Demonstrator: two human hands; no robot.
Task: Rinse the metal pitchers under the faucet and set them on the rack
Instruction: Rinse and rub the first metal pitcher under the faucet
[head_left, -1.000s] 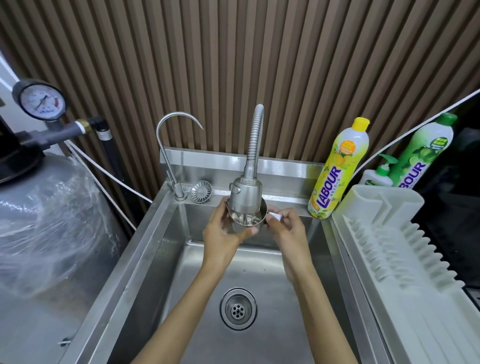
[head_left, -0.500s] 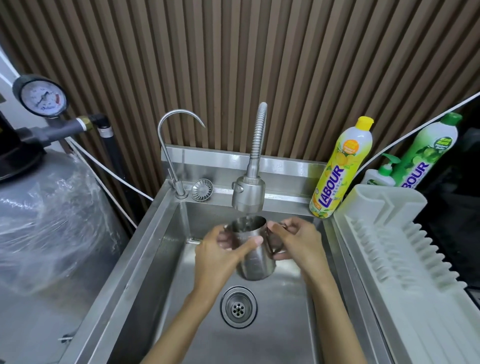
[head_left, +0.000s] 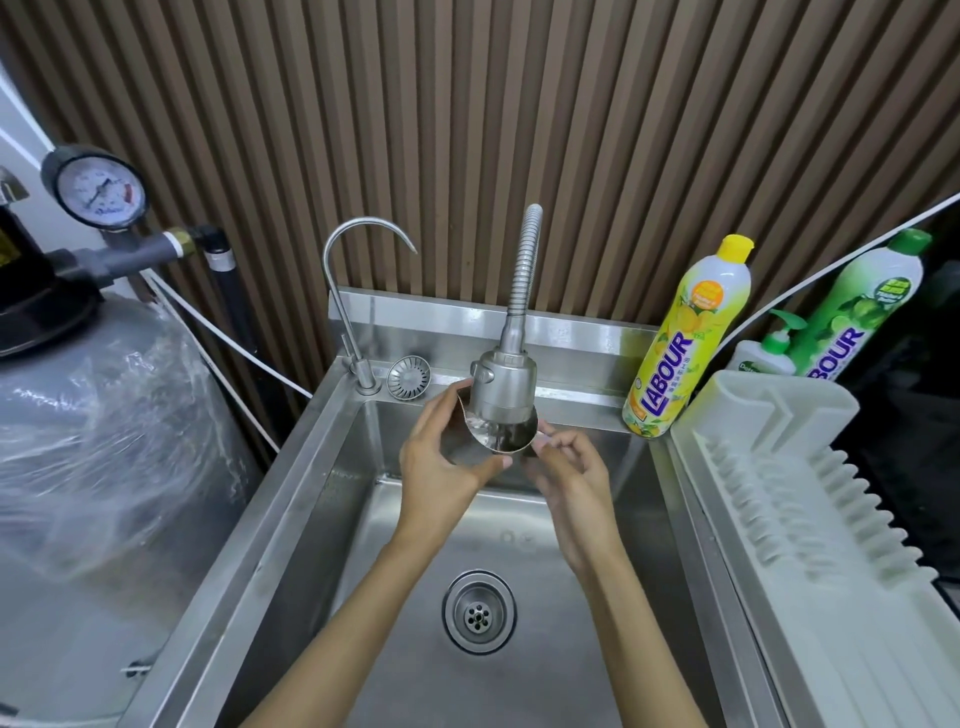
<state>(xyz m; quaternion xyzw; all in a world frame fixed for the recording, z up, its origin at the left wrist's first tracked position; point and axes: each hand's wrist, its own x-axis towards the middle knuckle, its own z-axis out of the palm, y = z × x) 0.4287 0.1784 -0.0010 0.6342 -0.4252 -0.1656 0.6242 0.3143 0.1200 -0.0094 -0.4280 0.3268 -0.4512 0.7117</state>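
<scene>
Splash is your first risk. The pitcher (head_left: 501, 439) is tilted up under the faucet head (head_left: 504, 384), its rim touching it or nearly so. Water seems to glint inside, so a strong flow could bounce off the steel and jump over the edge of the sink (head_left: 322, 483) toward you.

Slip is the second. Your left hand (head_left: 441, 457) wraps the wet body of the pitcher, with the thumb across the front. Your right hand (head_left: 569, 467) has its fingers curled at the pitcher's right side, apparently pinching the handle, which is mostly hidden. Wet steel can twist in bare hands, and if it does, the pitcher falls into the basin above the drain (head_left: 479, 613). Knocking the rim against the faucet head could also jar your grip.

The white rack (head_left: 779, 467) lies just beside the sink on your right. The way there passes in front of the yellow detergent bottle (head_left: 675, 353), which stands on the back ledge near the rack's corner, so a high, wide swing could tip it. A pump bottle (head_left: 769, 353) and a green bottle (head_left: 857, 322) stand behind the rack, out of the path.

On your left, the thin gooseneck tap (head_left: 358, 291) and a loose strainer basket (head_left: 409, 376) sit near your left knuckles, so mind them when you turn the pitcher.
</scene>
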